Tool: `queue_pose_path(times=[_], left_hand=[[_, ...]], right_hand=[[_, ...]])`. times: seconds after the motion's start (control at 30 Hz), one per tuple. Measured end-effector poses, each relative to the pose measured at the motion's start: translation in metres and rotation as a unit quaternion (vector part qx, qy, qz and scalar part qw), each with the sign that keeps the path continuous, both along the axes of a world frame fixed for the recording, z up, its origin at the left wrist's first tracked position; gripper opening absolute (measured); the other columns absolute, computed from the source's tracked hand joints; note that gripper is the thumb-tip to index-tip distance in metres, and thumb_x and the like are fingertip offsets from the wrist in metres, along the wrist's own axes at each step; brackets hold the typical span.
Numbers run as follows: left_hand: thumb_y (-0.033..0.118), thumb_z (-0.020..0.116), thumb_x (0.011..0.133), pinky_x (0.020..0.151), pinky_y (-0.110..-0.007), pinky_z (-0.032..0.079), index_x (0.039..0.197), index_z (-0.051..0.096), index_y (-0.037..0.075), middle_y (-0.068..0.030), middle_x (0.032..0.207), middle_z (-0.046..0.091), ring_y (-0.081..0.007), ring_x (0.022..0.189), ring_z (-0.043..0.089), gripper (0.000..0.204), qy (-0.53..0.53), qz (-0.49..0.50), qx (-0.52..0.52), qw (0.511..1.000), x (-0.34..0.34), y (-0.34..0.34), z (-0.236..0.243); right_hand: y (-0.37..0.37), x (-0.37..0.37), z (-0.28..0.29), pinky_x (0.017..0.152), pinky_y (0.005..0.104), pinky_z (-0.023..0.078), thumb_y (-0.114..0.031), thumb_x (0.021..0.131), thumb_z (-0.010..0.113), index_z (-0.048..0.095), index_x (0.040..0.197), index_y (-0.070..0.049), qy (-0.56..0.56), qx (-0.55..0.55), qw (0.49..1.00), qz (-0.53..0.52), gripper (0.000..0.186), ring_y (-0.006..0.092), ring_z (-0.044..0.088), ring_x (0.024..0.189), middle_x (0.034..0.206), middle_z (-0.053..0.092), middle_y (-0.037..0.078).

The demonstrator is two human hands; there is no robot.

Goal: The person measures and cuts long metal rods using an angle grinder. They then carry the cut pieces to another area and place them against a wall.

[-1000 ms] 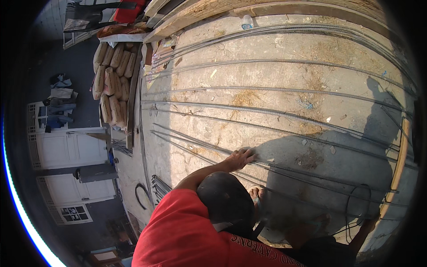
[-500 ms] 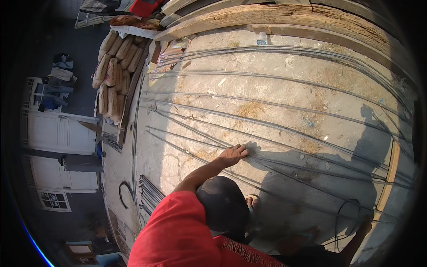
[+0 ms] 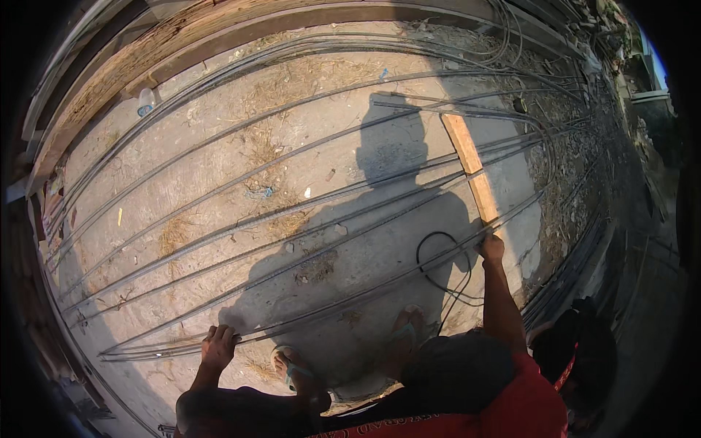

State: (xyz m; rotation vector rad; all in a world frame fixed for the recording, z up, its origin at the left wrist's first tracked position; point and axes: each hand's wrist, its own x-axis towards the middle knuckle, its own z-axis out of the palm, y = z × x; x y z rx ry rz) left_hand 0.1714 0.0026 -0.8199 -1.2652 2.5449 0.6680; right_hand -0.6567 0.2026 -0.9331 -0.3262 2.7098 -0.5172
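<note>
The bare left hand (image 3: 218,345) is hiding a short stretch of the long, grey metal rods (image 3: 350,298) beneath it.

Dark grey rods (image 3: 372,291), pale orange plank (image 3: 472,162), red shirt (image 3: 529,401) — black loop (image 3: 418,255)

Stretches as concrete floor (image 3: 365,257), carrying long metal rods (image 3: 328,44), a wooden plank (image 3: 461,137), dry straw (image 3: 174,232) and a plastic cup (image 3: 146,101)

The rods (image 3: 292,207) look like dull grey ridged metal. The short plank (image 3: 467,157) is pale, sawn wood; the upper-left beam (image 3: 131,69) is rougher, grainy wood. The floor (image 3: 241,203) is matt, gritty concrete. The shirt (image 3: 527,401), lower right, is red cloth.
</note>
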Motion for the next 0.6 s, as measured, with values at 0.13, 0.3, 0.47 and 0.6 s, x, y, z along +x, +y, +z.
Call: queue_pose_path(times=[0.13,0.3,0.47,0.6], left_hand=[[0.026,0.078,0.081,0.099,-0.055,0.039,0.128,0.057,0.009,-0.0158,0.134,0.051,-0.04,0.121,0.049,0.055,0.018,0.102,-0.019,0.994,-0.008,-0.014,-0.001],[0.021,0.068,0.088,0.102,-0.055,0.035,0.134,0.053,0.007,-0.0193,0.134,0.052,-0.0416,0.121,0.048,0.05,-0.068,0.077,-0.069,0.992,0.018,-0.051,-0.03],[0.002,0.056,0.09,0.09,-0.052,0.047,0.127,0.063,0.009,-0.0193,0.114,0.063,-0.0426,0.103,0.058,0.037,-0.017,0.04,-0.033,0.998,0.022,-0.073,-0.043],[0.003,0.059,0.089,0.089,-0.052,0.048,0.121,0.066,0.008,-0.018,0.114,0.062,-0.0415,0.105,0.057,0.034,0.001,0.075,-0.014,0.997,-0.005,-0.068,-0.062]], right_hand=[[-0.019,0.022,0.031,0.057,0.0364,0.062,-0.042,0.099,0.063,0.064,0.105,0.009,-0.116,-0.173,0.961,-0.183,0.052,0.0271,0.072,0.065,0.092,0.071,0.016],[-0.068,0.077,0.08,0.1,0.049,0.047,-0.025,0.093,0.068,0.055,0.132,-0.002,0.242,-0.059,0.967,0.048,0.047,0.0377,0.052,0.121,0.136,0.049,0.023],[-0.165,0.095,0.099,0.115,0.0448,0.036,-0.009,0.096,0.054,0.061,0.133,-0.021,0.238,-0.016,0.848,0.473,0.039,0.0308,0.042,0.14,0.152,0.046,0.007],[-0.113,0.037,0.021,0.117,0.0436,0.036,-0.009,0.094,0.055,0.07,0.121,-0.023,0.097,-0.13,0.882,0.443,0.034,0.0252,0.045,0.141,0.146,0.053,0.004]])
